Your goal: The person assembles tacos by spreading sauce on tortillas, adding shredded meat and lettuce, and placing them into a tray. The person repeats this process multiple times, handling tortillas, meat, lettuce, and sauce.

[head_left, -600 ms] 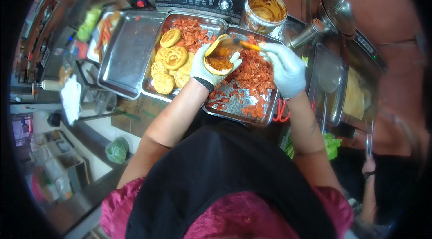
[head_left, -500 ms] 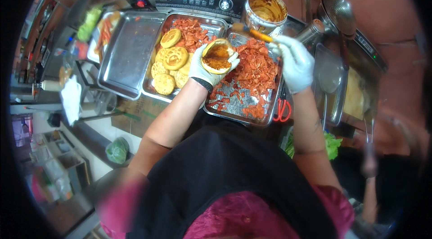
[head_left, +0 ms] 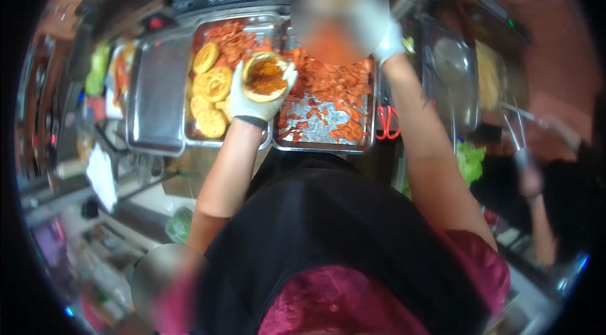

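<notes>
So the main thing here is a round bun half (head_left: 265, 77) spread with reddish-brown sauce, sitting face-up in the person's left hand (head_left: 255, 98). That hand wears a white glove, and its fingers are curled loosely up around the bun's edge, cupping it from below rather than squeezing. It's held over the gap between two steel trays.

The tray on the left (head_left: 201, 139) has more round toasted buns (head_left: 213, 85) stacked along its near side, with orange-red chopped stuff piled at the back. The tray on the right (head_left: 322, 144) holds scattered red-orange pieces (head_left: 334, 85), with bare metal showing near the front.

The right hand (head_left: 379, 25), also in a white glove, is up past the far edge of that right tray, but it's a blurry smear, so I honestly can't tell if it's gripping anything or how open it is.

An empty-looking flat steel tray (head_left: 154, 101) sits further left, and red-handled scissors (head_left: 386, 121) hang just right of the trays.
</notes>
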### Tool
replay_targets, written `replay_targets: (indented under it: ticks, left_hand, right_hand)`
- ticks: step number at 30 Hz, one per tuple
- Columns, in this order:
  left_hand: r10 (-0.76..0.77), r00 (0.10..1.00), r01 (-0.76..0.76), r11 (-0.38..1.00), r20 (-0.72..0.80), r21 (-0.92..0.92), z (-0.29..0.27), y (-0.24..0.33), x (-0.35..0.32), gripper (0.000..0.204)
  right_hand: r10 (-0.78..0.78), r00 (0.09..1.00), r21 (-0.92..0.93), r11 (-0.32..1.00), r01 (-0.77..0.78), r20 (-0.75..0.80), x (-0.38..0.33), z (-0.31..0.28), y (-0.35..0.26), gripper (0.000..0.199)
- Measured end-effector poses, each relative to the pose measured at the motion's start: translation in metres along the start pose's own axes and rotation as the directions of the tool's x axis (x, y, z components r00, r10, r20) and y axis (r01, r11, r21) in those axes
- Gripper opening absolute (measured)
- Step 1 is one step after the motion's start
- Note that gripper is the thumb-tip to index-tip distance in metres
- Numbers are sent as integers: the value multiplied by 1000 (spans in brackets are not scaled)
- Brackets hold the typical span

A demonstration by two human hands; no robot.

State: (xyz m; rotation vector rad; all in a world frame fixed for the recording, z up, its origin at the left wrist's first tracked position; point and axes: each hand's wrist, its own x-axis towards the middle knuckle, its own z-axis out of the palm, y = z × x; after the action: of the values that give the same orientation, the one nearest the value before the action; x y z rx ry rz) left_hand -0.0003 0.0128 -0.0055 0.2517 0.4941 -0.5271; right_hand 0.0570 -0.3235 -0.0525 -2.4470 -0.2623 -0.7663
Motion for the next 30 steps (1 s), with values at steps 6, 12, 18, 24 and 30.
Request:
replay_targets:
  ticks: [6,12,18,24,30]
  left_hand:
    - [-143,986,149,987,-85,67,-22,-38,-4,49]
    - [-225,959,270,911,-173,311,-6,-52,21,49]
    - [-414,886,463,786,-208,410,4,-123,33,54]
    - [-485,845,527,682,-227,507,18,-167,17,64]
    - [-518,827,556,700,-218,448,12,-159,9,73]
  right_hand:
    - [343,912,279,874,-397,224,-203,-96,-116,30]
    - [667,743,13,745,-667,-51,-343,-129,-130,24]
    - [903,292,-354,173,-919,-316,-446,-209,-117,37]
    - [919,168,-424,1,-906,-356,-433,-197,-74,39]
    - [834,455,-384,328,-863,-311,-422,-202,-69,32]
